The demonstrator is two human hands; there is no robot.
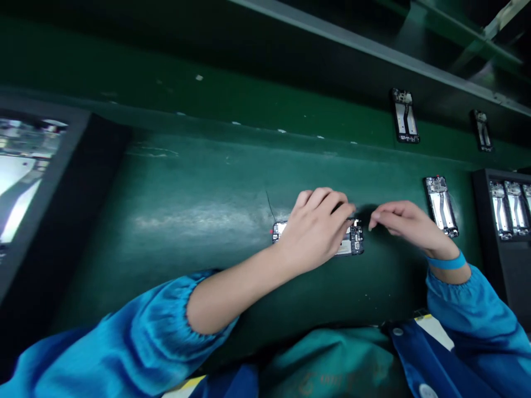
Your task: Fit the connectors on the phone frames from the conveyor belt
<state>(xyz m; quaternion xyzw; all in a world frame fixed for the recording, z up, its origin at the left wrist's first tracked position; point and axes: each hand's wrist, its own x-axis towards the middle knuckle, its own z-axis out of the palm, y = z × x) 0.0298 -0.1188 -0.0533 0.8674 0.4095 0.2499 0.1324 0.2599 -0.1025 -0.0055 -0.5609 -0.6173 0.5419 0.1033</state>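
Note:
An opened phone (357,241) with its back off lies lengthwise on the green mat, circuit board showing at its right end. My left hand (313,229) is laid over the middle of this phone, fingers bent around it, covering most of its body. From the phone's left end a thin dark wire (270,204) sticks up and away. Just right of the phone, apart from it, my right hand (398,218) is closed in a pinch, thumb and forefinger together. Whatever may be between those fingertips is too small to make out. A blue band (447,261) circles the right wrist.
Another opened phone (442,205) lies right of my right hand. Two more, one nearer (405,116) and one farther (482,131), rest on the back ledge. A black tray (481,193) with several phones stands at right, a dark-framed tray (78,149) at left.

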